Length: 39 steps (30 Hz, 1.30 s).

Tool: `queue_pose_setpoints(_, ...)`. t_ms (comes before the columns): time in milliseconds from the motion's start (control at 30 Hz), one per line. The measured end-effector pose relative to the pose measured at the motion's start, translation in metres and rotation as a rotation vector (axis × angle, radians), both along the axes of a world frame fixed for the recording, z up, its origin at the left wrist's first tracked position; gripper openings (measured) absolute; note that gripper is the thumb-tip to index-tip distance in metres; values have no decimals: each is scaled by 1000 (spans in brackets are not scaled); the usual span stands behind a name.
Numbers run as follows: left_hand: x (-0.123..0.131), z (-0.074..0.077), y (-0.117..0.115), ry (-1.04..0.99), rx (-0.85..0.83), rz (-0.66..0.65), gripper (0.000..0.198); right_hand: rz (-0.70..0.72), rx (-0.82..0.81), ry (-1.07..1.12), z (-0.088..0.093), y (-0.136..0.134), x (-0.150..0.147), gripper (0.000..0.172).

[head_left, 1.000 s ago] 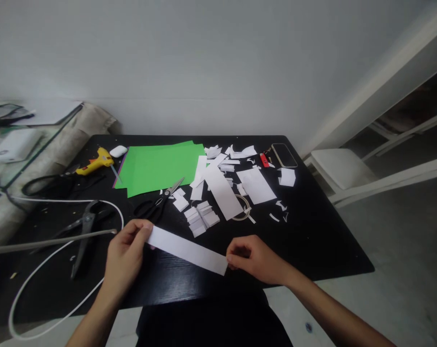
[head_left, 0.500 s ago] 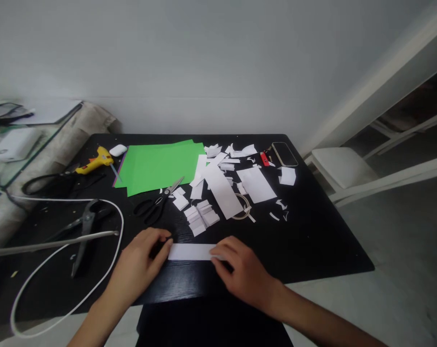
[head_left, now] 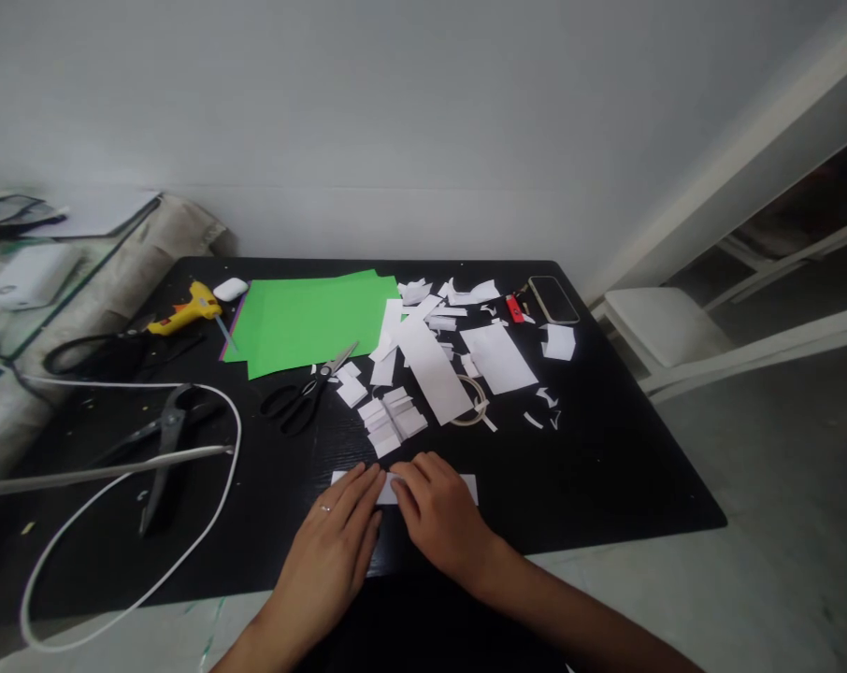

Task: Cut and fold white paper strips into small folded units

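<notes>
A narrow white paper strip [head_left: 468, 486] lies crosswise near the front edge of the black table [head_left: 592, 486]. My left hand [head_left: 339, 537] rests on its left part, palm down, fingers stretched out over the paper. Close beside it, my right hand [head_left: 441, 514] presses on the middle of the strip with bent fingers. The strip's two ends show beyond the hands. Just behind is a folded white paper piece [head_left: 394, 421]. Black-handled scissors [head_left: 308, 391] lie behind my left hand.
Green sheets [head_left: 311, 322], a yellow glue gun [head_left: 185, 310] and a white cable [head_left: 237, 421] are at left. White paper sheets [head_left: 497, 358], scraps, a red object [head_left: 514, 308] and a phone [head_left: 553, 299] lie behind and right. Large dark-handled shears [head_left: 164, 458] sit inside the cable loop.
My left hand has moved right and flattened onto the strip. The right hand has shifted slightly left, so both now meet near its middle. The strip's right end has come into view.
</notes>
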<state>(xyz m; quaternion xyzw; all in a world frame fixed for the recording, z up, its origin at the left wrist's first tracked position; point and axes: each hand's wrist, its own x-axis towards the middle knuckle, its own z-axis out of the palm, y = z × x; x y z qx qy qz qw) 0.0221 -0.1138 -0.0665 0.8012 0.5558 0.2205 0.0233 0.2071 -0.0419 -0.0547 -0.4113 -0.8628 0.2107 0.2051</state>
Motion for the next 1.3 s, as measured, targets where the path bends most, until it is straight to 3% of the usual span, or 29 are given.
queue_pose_setpoints(333, 6, -2, 1, 66, 1, 39, 45, -219, 14, 18, -7, 2, -9, 14)
queue_pose_setpoints(467, 6, -2, 1, 64, 2, 37, 45, -244, -6, 38, -8, 3, -4, 12)
queue_pose_setpoints(800, 4, 0, -1, 68, -29, 40, 48, -301, -93, -16, 5, 6, 45, 10)
queue_pose_setpoints(1000, 4, 0, 0, 61, -36, 37, 48, -346, -38, -56, 8, 5, 82, 16)
queue_pose_setpoints(1167, 0, 9, 2, -16, -83, 30, 49, -372, -1, 22, 7, 13, 92, 23)
queue_pose_setpoints(1300, 5, 22, 10, -154, -76, 44, 44, -346, 26, 217, 12, 13, 72, 15)
